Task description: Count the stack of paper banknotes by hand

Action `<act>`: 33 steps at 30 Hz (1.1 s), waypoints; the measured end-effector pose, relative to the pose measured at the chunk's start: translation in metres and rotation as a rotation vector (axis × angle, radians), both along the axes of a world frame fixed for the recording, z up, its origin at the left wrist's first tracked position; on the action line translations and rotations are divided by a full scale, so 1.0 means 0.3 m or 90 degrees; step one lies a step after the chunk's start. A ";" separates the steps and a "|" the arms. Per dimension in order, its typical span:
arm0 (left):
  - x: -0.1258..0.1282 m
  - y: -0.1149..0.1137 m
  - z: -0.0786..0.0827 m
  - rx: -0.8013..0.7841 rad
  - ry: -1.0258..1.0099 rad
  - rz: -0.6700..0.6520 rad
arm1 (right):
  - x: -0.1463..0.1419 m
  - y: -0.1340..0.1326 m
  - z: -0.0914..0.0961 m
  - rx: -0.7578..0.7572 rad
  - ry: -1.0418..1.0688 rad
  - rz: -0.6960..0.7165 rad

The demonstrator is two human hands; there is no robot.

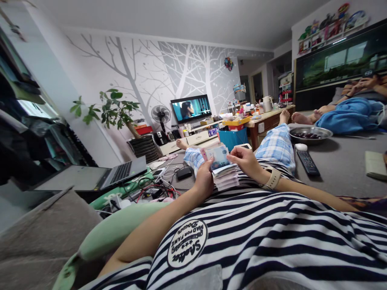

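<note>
A thick stack of banknotes (224, 174) rests on my lap over a striped shirt. My left hand (204, 180) is wrapped round the stack's left side, fingers closed on it. My right hand (247, 160), with a beige watch on the wrist, pinches the upper notes, and one bluish note (218, 155) stands lifted at the top. My legs in blue plaid trousers stretch out beyond the hands.
An open laptop (117, 174) and tangled cables (154, 189) lie at the left. A remote control (307, 162), a white mouse (300, 147) and a metal bowl (310, 135) sit on the grey surface at right. Another person's legs (347, 114) lie far right. A television (191, 108) plays ahead.
</note>
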State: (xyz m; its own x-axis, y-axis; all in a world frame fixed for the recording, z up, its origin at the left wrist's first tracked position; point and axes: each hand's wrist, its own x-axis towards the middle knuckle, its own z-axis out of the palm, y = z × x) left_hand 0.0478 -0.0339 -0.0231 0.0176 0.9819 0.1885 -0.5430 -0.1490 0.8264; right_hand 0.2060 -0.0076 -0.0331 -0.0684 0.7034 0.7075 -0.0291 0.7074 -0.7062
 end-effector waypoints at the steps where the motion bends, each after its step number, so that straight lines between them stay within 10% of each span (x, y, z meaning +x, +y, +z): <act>1: -0.001 -0.003 0.000 0.005 0.004 -0.001 | 0.001 0.004 -0.001 -0.008 0.003 -0.008; 33: 0.010 -0.002 0.011 0.001 0.030 0.010 | 0.004 -0.008 0.008 0.064 -0.022 -0.011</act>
State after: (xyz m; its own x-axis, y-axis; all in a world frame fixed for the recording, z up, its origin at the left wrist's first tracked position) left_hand 0.0508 -0.0344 -0.0199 0.0119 0.9817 0.1901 -0.5009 -0.1587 0.8508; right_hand 0.2072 -0.0100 -0.0308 -0.0824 0.6307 0.7716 0.0064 0.7746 -0.6324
